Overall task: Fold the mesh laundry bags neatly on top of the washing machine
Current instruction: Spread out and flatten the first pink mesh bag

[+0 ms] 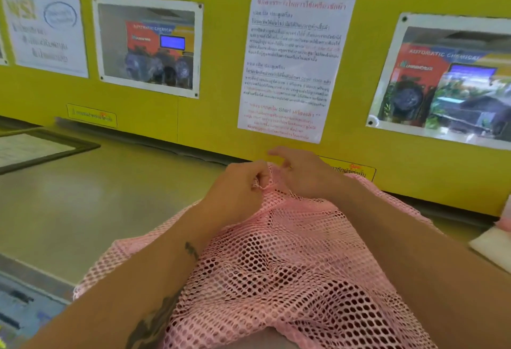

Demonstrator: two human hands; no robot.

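**Both hands at the far edge of a pink mesh bag**

The left hand [240, 185] sits just above the centre of the frame with its fingers curled in, pinching a small bunch of the pink mesh laundry bag [276, 265] at the bag's far edge. Just to its right, the right hand [301, 174] lies over the same edge with fingers loosely spread and reaching toward the wall; whether it has any mesh in its grasp cannot be told, since motion blur hides the fingertips. Both forearms run from the lower corners up to the middle, and the left one bears dark tattoos.

The bag spreads from the hands down across the lower centre and lower right of the frame, rumpled, resting on the flat grey top of the washing machine [83, 210]. At the right edge a second pale pink and white piece of fabric [492, 249] lies on the same surface, apart from the bag.

Behind, a yellow wall [221, 72] fills the upper half, hung with a white notice sheet [293, 66] at upper centre and framed photographs [148, 46] to either side
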